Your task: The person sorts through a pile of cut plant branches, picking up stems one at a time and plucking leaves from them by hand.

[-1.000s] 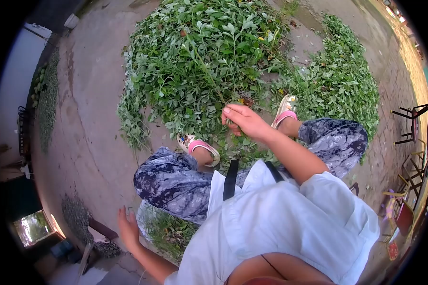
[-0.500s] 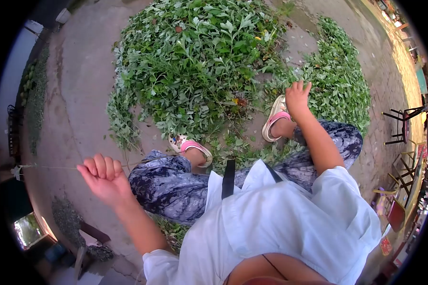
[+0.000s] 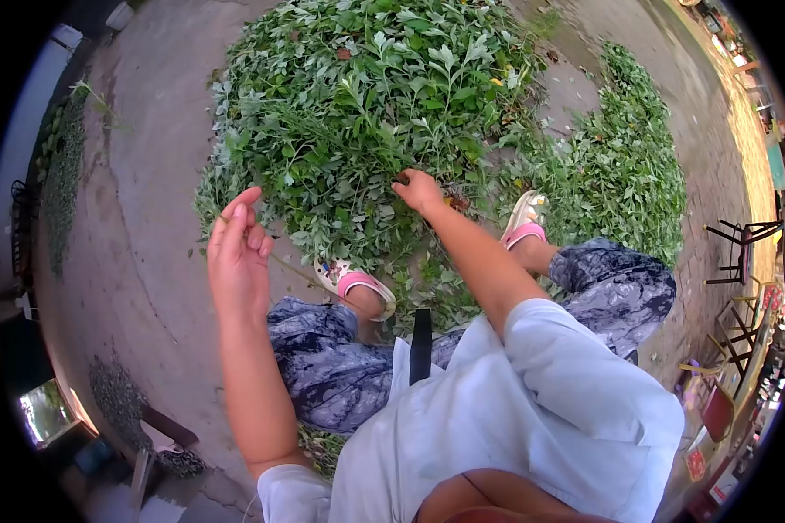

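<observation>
At the far left a strip of greens [image 3: 64, 205] lies along the wall. To its right a leafy tip [image 3: 102, 105] shows over the bare ground [image 3: 153, 179]; whether it joins the stalk in the left hand cannot be made out.

The left hand [image 3: 240, 257] is raised left of the big pile, its fingers loosely curled and nearly closed round a thin stalk [image 3: 295, 272]. The stalk slants down and right from the grip, above the knee, toward the left shoe [image 3: 355, 286], which rests at the pile's lower edge.

Next comes the big pile [image 3: 358, 122] of leafy stems, heaped in front of the feet. At its lower edge, right of the middle, is the right hand [image 3: 420, 192], fingers bent inward and close to the leaves; whether they have hold of a stem cannot be told.

Farther right stand the right shoe [image 3: 525, 220], then a lower heap [image 3: 615, 148] of the same greens, and at the edge a dark stool [image 3: 737, 253].
</observation>
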Demonstrator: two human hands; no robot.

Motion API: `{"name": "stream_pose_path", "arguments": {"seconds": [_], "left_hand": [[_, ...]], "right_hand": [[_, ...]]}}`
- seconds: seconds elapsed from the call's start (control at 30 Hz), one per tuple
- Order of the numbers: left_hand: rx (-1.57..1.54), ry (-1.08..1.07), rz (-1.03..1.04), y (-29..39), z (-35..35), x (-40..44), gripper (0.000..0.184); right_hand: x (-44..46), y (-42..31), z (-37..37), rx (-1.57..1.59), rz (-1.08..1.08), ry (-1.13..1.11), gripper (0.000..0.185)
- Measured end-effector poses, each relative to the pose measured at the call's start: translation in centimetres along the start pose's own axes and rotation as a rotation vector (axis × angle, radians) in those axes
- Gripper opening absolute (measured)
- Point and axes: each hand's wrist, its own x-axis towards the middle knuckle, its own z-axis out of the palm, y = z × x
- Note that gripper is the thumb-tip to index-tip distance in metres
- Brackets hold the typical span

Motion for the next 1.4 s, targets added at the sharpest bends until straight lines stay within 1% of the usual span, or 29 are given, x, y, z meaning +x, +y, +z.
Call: {"name": "stream_pose_path", "arguments": {"seconds": [0.07,0.1,0.17,0.2,0.23,0.3,0.33,0.37,0.43,0.5,0.53,0.57,0.6,0.63,0.67,0.7,0.73,0.8,0.87,0.93,0.97,1.0,1.03,1.1,1.17,1.23,1.3,1.37,1.4], "left_hand": [[0.019,-0.009,-0.019,0.0,-0.5,0.3,0.026],[0.036,-0.018,-0.044,0.1,-0.7,0.3,0.026],[0.078,0.026,0.003,0.6,-1.0,0.3,0.028],[0.124,0.066,0.042,0.8,-1.2,0.2,0.030],[0.120,0.069,0.047,1.1,-1.7,0.2,0.030],[0.211,0.224,0.223,2.1,-3.8,-0.1,0.034],[0.232,0.315,0.313,2.7,-4.9,-0.5,0.034],[0.254,0.406,0.402,3.3,-6.3,-1.2,0.035],[0.380,0.629,0.492,3.8,-10.8,-3.2,0.036],[0.648,0.860,0.390,3.0,-17.7,-6.9,0.037],[1.007,0.978,0.312,2.0,-23.3,-9.8,0.042],[1.213,0.999,0.435,0.1,-29.0,-12.6,0.047],[1.431,1.052,0.200,-0.7,-33.7,-16.8,0.048],[1.439,1.135,0.052,-2.5,-38.2,-20.9,0.047],[1.557,1.098,-0.282,-3.0,-38.6,-24.5,0.045],[1.870,0.801,-0.800,-3.9,-41.0,-27.7,0.044],[1.900,0.595,-0.982,-4.9,-41.4,-30.0,0.043],[1.910,0.388,-1.153,-6.4,-40.4,-31.0,0.044],[1.801,0.696,-0.667,-6.8,-38.2,-28.0,0.044],[1.629,0.725,-0.077,-4.6,-30.4,-21.4,0.037],[1.506,0.648,0.181,-2.9,-24.9,-18.0,0.032],[1.395,0.533,0.364,-2.0,-20.7,-14.9,0.029],[1.183,0.423,0.373,-1.1,-15.2,-12.8,0.028],[0.816,0.086,0.347,-1.6,-6.4,-10.1,0.026],[0.614,-0.220,0.151,-3.8,-0.6,-8.4,0.026],[0.674,-0.172,0.347,-6.7,2.3,-7.1,0.025],[0.743,-0.160,0.391,-6.6,4.3,-7.2,0.024],[0.810,-0.146,0.435,-7.0,5.4,-7.3,0.023],[0.863,-0.171,0.545,-7.5,5.7,-7.3,0.021]], "right_hand": [[0.7,0.1,0.0,0.176,0.033,-0.121,0.033],[0.6,0.0,-0.4,0.174,0.025,-0.122,0.033],[-0.1,0.1,-1.3,0.251,-0.373,-0.017,0.024],[-1.4,-0.4,-2.5,0.400,-0.441,-0.058,0.018],[-2.7,-1.2,-3.6,0.396,-0.448,-0.059,0.018],[-5.1,-2.4,-5.9,0.958,-0.192,-0.401,0.016],[-5.7,-2.6,-6.9,0.915,-0.233,-0.469,0.021],[-6.4,-3.0,-7.4,0.913,-0.237,-0.468,0.021],[-7.9,-4.1,-8.1,1.144,-0.263,-0.497,0.024],[-8.7,-4.5,-8.8,1.175,-0.233,-0.518,0.026],[-9.2,-4.8,-9.2,1.216,-0.236,-0.553,0.025],[-9.5,-5.0,-9.4,1.258,-0.236,-0.587,0.025],[-9.7,-5.2,-9.6,1.263,-0.234,-0.589,0.025],[-9.8,-5.3,-9.7,1.331,-0.257,-0.612,0.023],[-9.9,-5.5,-9.8,1.399,-0.277,-0.633,0.022],[-10.2,-5.7,-9.9,1.405,-0.268,-0.635,0.022],[-10.3,-6.1,-10.1,1.433,-0.268,-0.639,0.021],[-10.5,-6.7,-10.5,1.420,-0.281,-0.646,0.017],[-11.2,-7.7,-11.1,1.403,-0.260,-0.635,0.016],[-11.6,-8.4,-11.3,1.383,-0.237,-0.626,0.015],[-11.7,-8.6,-11.4,1.373,-0.238,-0.608,0.013],[-11.8,-8.8,-11.4,1.363,-0.240,-0.589,0.012],[-12.2,-9.2,-11.7,1.362,-0.244,-0.589,0.012],[-13.0,-10.1,-12.4,1.397,-0.296,-0.553,0.010],[-13.6,-10.7,-12.8,1.430,-0.313,-0.526,0.009],[-13.7,-11.2,-13.2,1.466,-0.328,-0.493,0.008],[-13.8,-11.4,-13.9,1.459,-0.315,-0.389,0.008],[-13.8,-11.4,-14.3,1.454,-0.310,-0.362,0.008],[-13.9,-11.3,-14.4,1.454,-0.315,-0.359,0.010]]}}
